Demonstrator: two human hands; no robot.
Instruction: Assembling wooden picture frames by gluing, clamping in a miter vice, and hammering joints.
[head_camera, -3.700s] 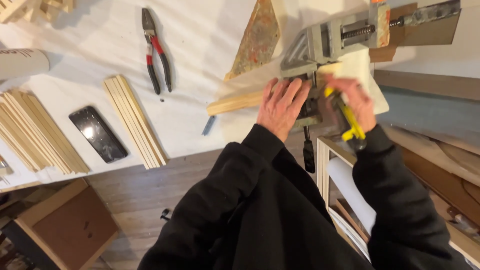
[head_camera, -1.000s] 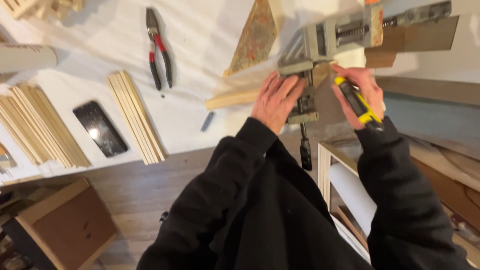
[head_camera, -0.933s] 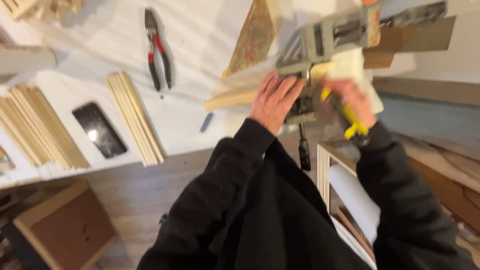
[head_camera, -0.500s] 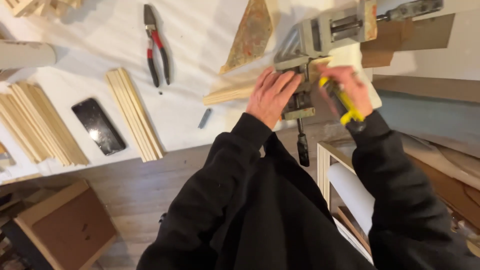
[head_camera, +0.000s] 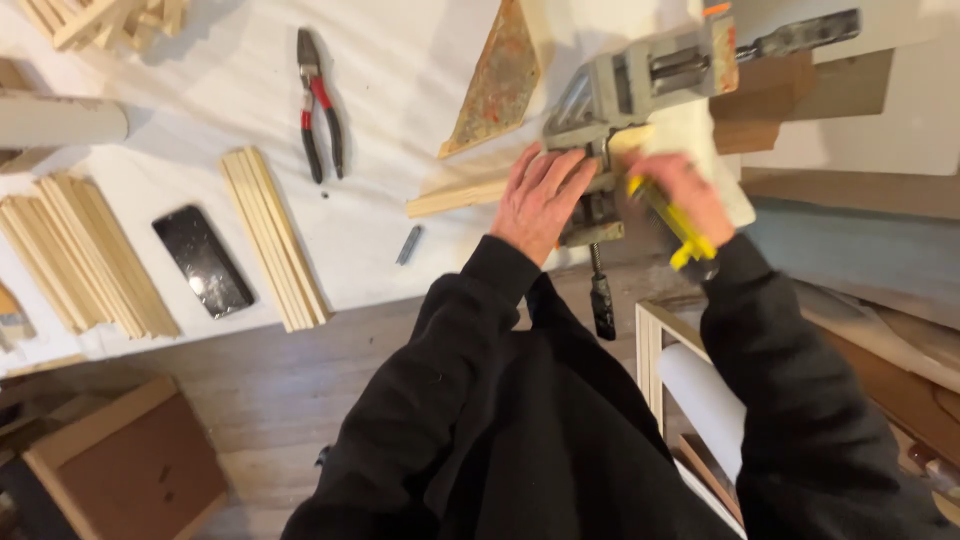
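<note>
White covering is lying over the counter (head_camera: 400, 60), with wood floor showing at six o'clock beneath your black sleeves. Nearest you, your right hand (head_camera: 672, 192) is curling shut around a yellow-handled tool (head_camera: 672, 218), its working end hidden at the vise. At nine o'clock from it, your left hand (head_camera: 542, 195) is lying flat, fingers spread, pressing on the wooden strip (head_camera: 452, 194) where it is running into the grey vise (head_camera: 625, 95) at twelve o'clock. You seem to be working the strip at the clamp; the next stroke is asking for steady downward pressure. Farther off toward ten o'clock, loose strips (head_camera: 272, 235), a dark phone (head_camera: 202, 260) and red-handled pliers (head_camera: 318, 118) are lying untouched.
</note>
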